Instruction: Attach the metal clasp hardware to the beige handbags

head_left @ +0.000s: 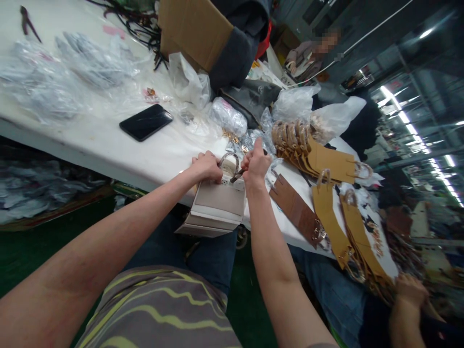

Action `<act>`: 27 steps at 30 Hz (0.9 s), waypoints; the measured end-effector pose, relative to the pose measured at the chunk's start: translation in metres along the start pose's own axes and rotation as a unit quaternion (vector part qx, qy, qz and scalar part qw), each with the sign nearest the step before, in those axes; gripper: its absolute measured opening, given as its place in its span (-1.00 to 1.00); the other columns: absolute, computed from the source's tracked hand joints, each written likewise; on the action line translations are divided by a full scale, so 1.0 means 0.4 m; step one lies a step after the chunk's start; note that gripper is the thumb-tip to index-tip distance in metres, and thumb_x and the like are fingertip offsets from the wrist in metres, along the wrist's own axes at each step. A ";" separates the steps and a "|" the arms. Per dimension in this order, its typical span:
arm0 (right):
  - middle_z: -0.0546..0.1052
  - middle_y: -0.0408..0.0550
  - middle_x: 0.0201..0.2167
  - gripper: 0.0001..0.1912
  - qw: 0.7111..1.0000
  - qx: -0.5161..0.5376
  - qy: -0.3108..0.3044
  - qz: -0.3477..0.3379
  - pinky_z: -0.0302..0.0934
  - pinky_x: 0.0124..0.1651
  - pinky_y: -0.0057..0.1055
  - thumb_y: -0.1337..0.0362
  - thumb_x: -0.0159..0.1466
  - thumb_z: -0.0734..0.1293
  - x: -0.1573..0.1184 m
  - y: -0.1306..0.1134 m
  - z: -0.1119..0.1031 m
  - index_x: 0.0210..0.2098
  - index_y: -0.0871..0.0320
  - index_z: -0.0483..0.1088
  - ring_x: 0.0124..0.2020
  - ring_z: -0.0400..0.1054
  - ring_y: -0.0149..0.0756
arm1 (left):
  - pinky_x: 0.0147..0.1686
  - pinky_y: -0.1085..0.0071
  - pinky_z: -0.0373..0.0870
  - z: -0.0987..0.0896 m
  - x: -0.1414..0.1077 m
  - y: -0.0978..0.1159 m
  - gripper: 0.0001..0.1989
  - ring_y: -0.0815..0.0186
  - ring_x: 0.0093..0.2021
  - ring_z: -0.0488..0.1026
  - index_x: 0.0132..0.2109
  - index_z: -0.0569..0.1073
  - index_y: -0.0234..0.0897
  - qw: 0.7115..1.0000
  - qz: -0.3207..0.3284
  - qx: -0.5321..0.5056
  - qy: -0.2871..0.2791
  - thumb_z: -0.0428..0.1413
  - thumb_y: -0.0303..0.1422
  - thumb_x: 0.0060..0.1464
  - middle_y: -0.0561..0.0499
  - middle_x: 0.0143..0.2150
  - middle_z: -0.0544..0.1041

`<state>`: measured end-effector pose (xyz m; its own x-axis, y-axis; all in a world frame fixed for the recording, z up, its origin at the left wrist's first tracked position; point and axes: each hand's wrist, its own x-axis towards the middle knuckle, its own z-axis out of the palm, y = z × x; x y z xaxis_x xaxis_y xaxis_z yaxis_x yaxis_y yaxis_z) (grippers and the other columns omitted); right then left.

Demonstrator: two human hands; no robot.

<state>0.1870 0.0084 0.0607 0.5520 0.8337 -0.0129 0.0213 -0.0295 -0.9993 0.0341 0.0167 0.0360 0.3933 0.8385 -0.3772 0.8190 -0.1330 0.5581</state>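
A pale beige handbag piece (218, 199) with a curved handle (229, 158) lies at the table's front edge, its lower panels hanging over my lap. My left hand (207, 167) is closed on its upper left edge, beside the handle. In the fist of my right hand (256, 163) is a dark-handled hand tool (237, 176), its tip at the bag's upper edge near the handle's right end. What kind of tool it is, I cannot make out. Small gold-coloured metal fittings (232, 137) lie just beyond my hands.
A black phone (146, 122) lies to the left, near crumpled clear plastic bags (39, 79). Behind stands a cardboard box (194, 31). Tan bag pieces with handles (328, 157) and a brown one (295, 208) are on the right. A co-worker's hand (411, 290) is at the far right.
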 end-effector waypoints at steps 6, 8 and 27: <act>0.00 -0.43 -0.72 -0.28 0.993 -0.005 -0.054 0.105 -0.16 -0.75 -0.51 -0.24 0.45 0.42 0.056 0.021 0.035 -0.49 -0.02 -0.07 -0.73 -0.13 -0.54 | 0.37 -0.10 0.33 0.004 -0.010 -0.004 -0.30 -0.29 0.38 0.26 0.15 0.65 0.00 1.000 0.002 -0.013 0.005 0.44 -0.16 -0.25 -0.12 0.43 0.37; 0.01 -0.44 -0.72 -0.30 0.991 0.004 -0.057 0.119 -0.18 -0.74 -0.53 -0.19 0.46 0.43 0.054 0.022 0.043 -0.48 -0.01 -0.05 -0.73 -0.14 -0.55 | 0.36 -0.08 0.34 0.006 -0.014 -0.006 -0.34 -0.26 0.37 0.28 0.11 0.66 -0.01 1.000 0.009 -0.011 0.013 0.44 -0.15 -0.24 -0.11 0.43 0.38; 0.02 -0.30 -0.68 -0.29 0.994 -0.030 0.010 -0.102 -0.07 -0.71 -0.42 -0.30 0.52 0.25 -0.123 -0.018 -0.024 -0.51 -0.01 -0.07 -0.71 -0.04 -0.46 | 0.39 -0.05 0.25 0.020 0.005 -0.020 -0.41 -0.23 0.36 0.20 0.05 0.66 0.01 0.999 0.008 -0.037 0.005 0.49 -0.15 -0.21 -0.04 0.35 0.38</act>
<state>0.1675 -0.0376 0.0690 0.5475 0.8147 0.1910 0.1840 0.1055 -0.9772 0.0316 0.0151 0.0247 0.4010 0.8417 -0.3616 0.7799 -0.1067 0.6167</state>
